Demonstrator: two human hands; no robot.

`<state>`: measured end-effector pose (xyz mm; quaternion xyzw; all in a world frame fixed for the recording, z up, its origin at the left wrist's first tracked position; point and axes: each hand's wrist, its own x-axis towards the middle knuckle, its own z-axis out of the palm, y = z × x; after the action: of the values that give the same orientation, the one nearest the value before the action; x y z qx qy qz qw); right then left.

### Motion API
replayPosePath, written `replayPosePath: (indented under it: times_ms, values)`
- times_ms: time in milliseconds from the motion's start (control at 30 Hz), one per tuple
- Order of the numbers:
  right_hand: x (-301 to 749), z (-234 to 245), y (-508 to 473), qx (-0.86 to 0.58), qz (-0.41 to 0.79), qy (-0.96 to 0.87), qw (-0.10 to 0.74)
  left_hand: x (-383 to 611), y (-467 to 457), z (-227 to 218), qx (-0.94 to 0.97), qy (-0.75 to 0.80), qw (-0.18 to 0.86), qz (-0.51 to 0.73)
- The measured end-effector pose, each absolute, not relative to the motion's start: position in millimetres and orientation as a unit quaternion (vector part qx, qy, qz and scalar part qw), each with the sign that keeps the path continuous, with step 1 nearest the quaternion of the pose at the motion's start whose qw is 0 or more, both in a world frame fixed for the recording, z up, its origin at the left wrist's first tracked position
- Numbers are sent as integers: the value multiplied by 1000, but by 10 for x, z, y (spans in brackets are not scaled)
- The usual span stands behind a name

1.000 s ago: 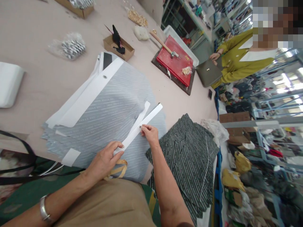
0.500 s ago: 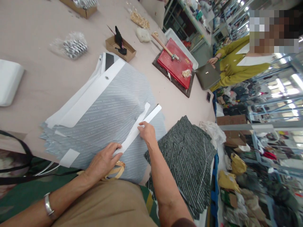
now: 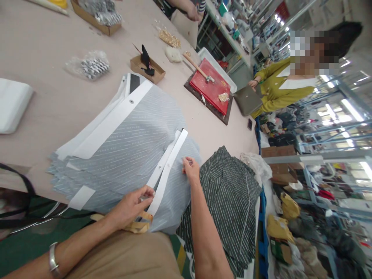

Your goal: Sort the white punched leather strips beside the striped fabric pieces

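Note:
A stack of grey striped sheets (image 3: 128, 143) with white bands lies on the table in front of me. A long white strip (image 3: 168, 164) with small studs runs across its near right corner. My left hand (image 3: 130, 205) pinches the strip's near end, beside a tan ribbon loop (image 3: 139, 224). My right hand (image 3: 191, 168) rests at the sheet's right edge, just right of the strip, its fingers curled on the sheet. Dark striped fabric (image 3: 232, 201) lies to the right of my right arm.
A red pad (image 3: 210, 87) with a hammer (image 3: 197, 68) sits at the far right of the table. A small cardboard tray (image 3: 147, 69), a bag of metal parts (image 3: 90, 66) and a white block (image 3: 13, 104) lie further off. A person in a yellow top (image 3: 279, 89) stands at the table's end.
The white strip has swung nearer and now lies flatter on the sheet. My right hand let go of it and moved right to the sheet's edge. The left hand stays pinching the near end.

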<state>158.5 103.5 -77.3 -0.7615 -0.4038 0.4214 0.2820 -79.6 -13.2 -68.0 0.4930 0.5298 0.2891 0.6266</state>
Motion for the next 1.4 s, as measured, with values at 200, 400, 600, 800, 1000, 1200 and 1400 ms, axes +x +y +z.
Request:
replayPosePath:
  times_ms: [200, 400, 600, 800, 1000, 1200, 1400]
  values:
    - [1200, -428, 493, -606, 531, -533, 258, -772, -110, -657, 413, 513, 696, 287]
    - [1056, -368, 266, -597, 510, -571, 239, -743, -131, -698, 415, 513, 684, 312]
    - [1009, -427, 197, -617, 541, -506, 266, -698, -173, -681, 436, 544, 636, 329]
    - [964, -367, 246, -624, 452, -575, 273, -592, -216, -584, 428, 592, 598, 330]
    - [977, -381, 411, -600, 393, -664, 212, -486, -181, -617, 426, 618, 571, 332]
    - [1102, -404, 522, -586, 478, -611, 234, -546, -143, -668, 402, 659, 554, 313]
    - [1247, -562, 779, -589, 477, -622, 196, -613, -172, -779, 458, 648, 537, 286]
